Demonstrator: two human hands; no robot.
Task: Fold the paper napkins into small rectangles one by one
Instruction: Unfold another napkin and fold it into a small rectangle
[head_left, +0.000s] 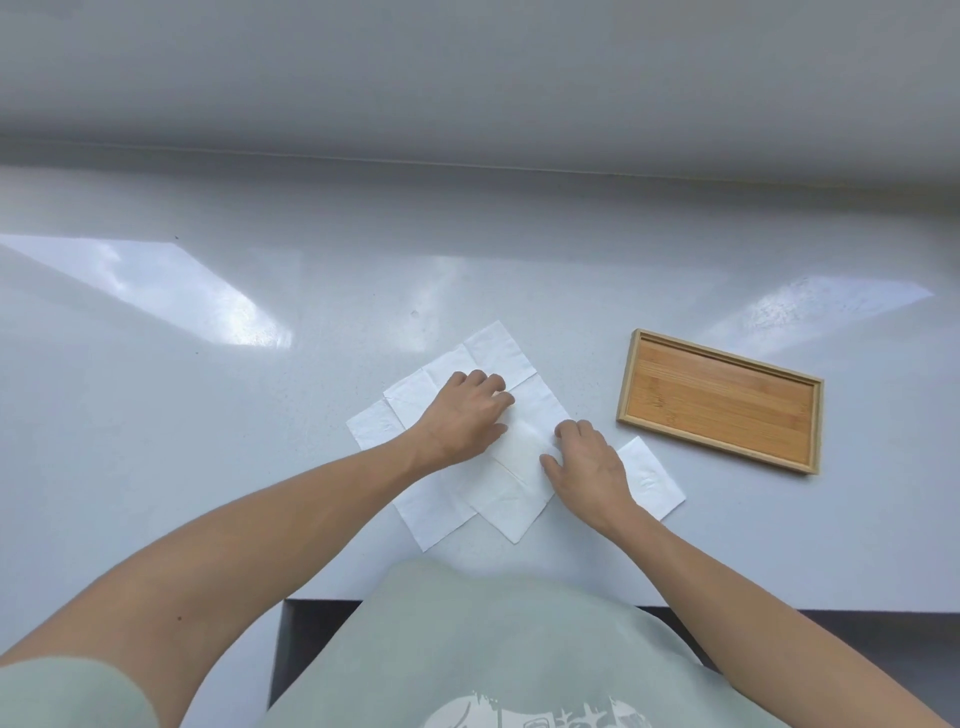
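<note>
Both bare forearms reach forward and converge. The left hand (462, 415) lies palm down with fingers bent. The right hand (589, 465) lies palm down, fingers curled at the tips.
</note>
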